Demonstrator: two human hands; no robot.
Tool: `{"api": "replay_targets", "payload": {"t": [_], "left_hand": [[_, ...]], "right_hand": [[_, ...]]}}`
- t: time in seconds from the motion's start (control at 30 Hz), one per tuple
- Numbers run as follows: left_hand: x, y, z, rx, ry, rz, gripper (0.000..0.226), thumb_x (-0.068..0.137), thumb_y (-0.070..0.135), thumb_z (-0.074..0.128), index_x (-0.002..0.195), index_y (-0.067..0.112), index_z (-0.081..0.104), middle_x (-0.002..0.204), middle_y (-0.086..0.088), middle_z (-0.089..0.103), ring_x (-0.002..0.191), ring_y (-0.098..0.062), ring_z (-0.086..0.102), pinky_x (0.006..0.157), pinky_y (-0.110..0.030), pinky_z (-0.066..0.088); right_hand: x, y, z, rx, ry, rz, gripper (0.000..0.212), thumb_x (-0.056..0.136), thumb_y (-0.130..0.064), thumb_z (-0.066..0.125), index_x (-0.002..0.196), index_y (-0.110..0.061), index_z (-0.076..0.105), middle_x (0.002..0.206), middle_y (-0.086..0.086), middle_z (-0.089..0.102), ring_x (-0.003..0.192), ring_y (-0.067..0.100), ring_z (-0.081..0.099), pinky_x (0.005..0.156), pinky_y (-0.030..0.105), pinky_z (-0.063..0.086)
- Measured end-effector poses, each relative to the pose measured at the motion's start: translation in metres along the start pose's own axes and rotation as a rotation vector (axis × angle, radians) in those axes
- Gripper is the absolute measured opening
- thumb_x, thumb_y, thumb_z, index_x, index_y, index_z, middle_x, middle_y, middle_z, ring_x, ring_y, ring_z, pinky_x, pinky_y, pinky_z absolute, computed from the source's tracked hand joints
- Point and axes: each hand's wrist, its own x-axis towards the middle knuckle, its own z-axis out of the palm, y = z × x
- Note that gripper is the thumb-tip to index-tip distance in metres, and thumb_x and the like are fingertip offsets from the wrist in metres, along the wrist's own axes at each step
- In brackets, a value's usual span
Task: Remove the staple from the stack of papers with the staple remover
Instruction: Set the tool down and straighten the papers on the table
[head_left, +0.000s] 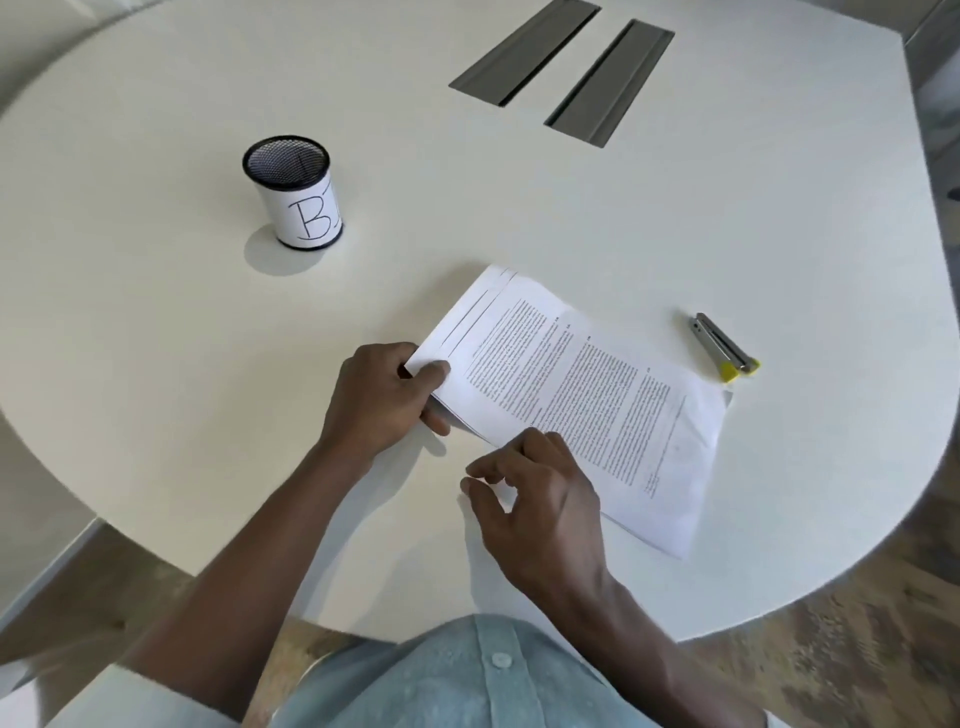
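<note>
A stack of printed papers (582, 400) lies at an angle in the middle of the white table (467, 197). My left hand (382, 397) pinches the stack's near-left corner, thumb on top and fingers underneath, lifting that corner slightly. My right hand (535, 493) hovers over the stack's near edge with its fingers apart and nothing in it. The staple remover (724, 347), grey metal with a yellow end, lies on the table to the right of the papers, well apart from both hands. No staple is visible.
A black mesh pen cup (293, 192) with a white label stands at the back left. Two grey cable slots (561, 67) are set into the tabletop at the far side. The table's rounded edge curves close on the right and front.
</note>
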Motion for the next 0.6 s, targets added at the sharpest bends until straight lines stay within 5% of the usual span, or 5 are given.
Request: {"api": "replay_targets", "payload": {"t": [0.27, 0.6], "left_hand": [[-0.004, -0.005, -0.002, -0.017, 0.032, 0.044, 0.036, 0.099, 0.03, 0.068, 0.081, -0.001, 0.065, 0.051, 0.0, 0.077, 0.046, -0.012, 0.077, 0.052, -0.012, 0.045], [-0.003, -0.006, 0.001, -0.003, 0.079, 0.092, 0.043, 0.098, 0.033, 0.068, 0.081, -0.006, 0.06, 0.055, -0.005, 0.076, 0.041, -0.015, 0.076, 0.056, -0.035, 0.05]], "right_hand": [[-0.003, -0.002, 0.003, -0.079, 0.014, 0.042, 0.004, 0.091, -0.021, 0.085, 0.088, -0.018, 0.084, 0.089, -0.003, 0.069, 0.091, 0.024, 0.065, 0.056, 0.042, 0.057], [0.0, -0.012, 0.001, -0.245, 0.019, -0.093, 0.017, 0.092, -0.015, 0.084, 0.08, -0.011, 0.072, 0.082, 0.005, 0.065, 0.081, 0.03, 0.065, 0.041, 0.036, 0.047]]}}
